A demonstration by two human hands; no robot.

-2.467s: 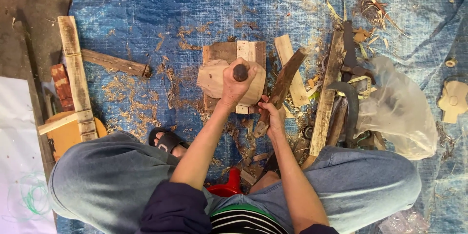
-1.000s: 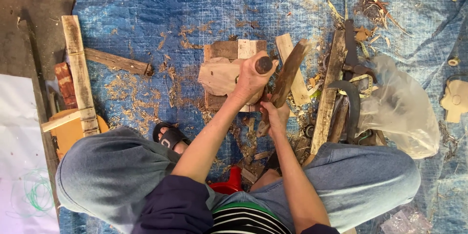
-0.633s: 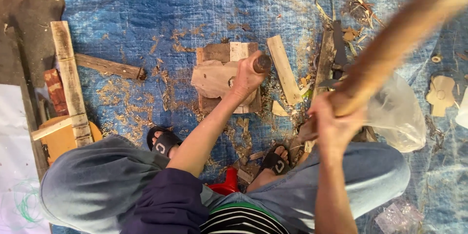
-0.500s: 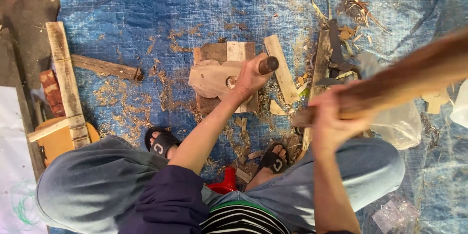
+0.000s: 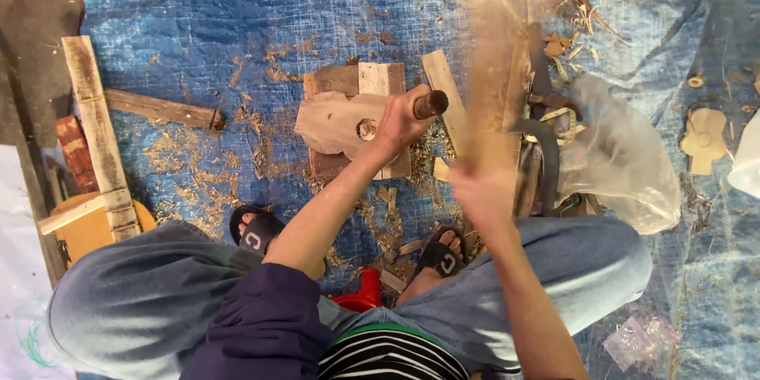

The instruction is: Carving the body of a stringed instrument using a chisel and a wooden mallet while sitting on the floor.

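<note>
My left hand (image 5: 402,120) is closed around a chisel with a dark round handle end (image 5: 431,103), its tip set on a carved wooden piece (image 5: 336,121) with a round hole. That piece lies on a block of planks (image 5: 360,79) on the blue tarp. My right hand (image 5: 483,190) grips a long wooden mallet (image 5: 495,71), blurred with motion and standing above the planks to the right of the chisel.
Long wooden slats (image 5: 95,127) and a stick (image 5: 162,109) lie at the left. A clear plastic bag (image 5: 625,158), tools and shavings sit at the right, with a carved cutout (image 5: 703,138) beyond. My sandalled feet (image 5: 257,229) rest among wood chips. A red stool (image 5: 360,301) shows between my legs.
My right hand lifted the mallet from beside the block, raised it high to the right, and now swings it, blurred, toward the chisel. My left hand keeps the chisel on the carved piece.
</note>
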